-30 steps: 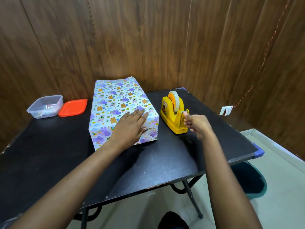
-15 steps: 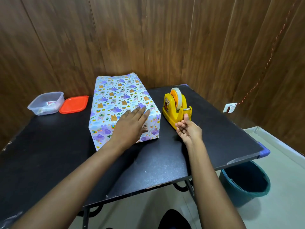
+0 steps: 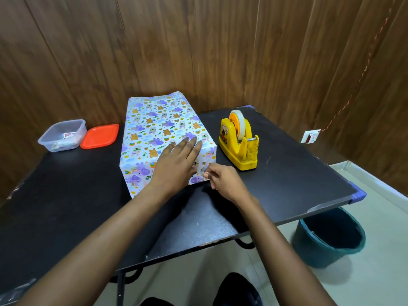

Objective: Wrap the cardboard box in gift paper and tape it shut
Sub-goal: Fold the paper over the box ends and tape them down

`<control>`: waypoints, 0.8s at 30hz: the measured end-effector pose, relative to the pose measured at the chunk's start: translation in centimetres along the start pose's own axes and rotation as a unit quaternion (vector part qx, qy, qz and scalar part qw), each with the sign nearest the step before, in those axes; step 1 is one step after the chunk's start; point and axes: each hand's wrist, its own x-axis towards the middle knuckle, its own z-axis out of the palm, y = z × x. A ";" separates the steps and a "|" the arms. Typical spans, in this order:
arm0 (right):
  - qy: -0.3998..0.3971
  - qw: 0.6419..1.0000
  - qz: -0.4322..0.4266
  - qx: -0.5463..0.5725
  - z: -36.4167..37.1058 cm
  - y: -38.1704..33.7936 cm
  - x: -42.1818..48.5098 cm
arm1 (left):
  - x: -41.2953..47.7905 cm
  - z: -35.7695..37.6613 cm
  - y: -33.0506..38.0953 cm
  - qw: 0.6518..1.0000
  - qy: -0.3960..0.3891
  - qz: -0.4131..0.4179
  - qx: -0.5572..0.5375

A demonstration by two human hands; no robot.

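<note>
The wrapped box (image 3: 159, 122) sits on the tabletop (image 3: 66, 206), beside the yellow tape dispenser (image 3: 239, 146). Your left hand (image 3: 176, 164) lies flat on it, fingers straight. Your right hand (image 3: 225, 182) pinches thumb to forefinger at its near face; whether it holds tape cannot be told.

Gift paper (image 3: 163, 133) showed white ground with all-over print: purple, orange and yellow cartoon figures, small rainbows, green sprigs. Tape dispenser (image 3: 239, 153) was yellow, dark-scuffed, with cartoon sticker on side; hub orange, tape roll (image 3: 241, 124) off-white. Table (image 3: 66, 206) was matt black, corner cap (image 3: 357, 196) violet-blue. Container (image 3: 63, 134) was clear; lid (image 3: 99, 136) orange-red. Bucket (image 3: 329, 237) was teal. Wall (image 3: 198, 40) showed brown wood-grain panels. Wire (image 3: 353, 89) was red-brown; switch plate (image 3: 310, 136) white.
</note>
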 end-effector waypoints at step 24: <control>0.054 0.985 0.163 0.009 -1.1 0.7 1.8 | 0.7 -1.2 0.8 0.997 -0.070 -0.032 0.009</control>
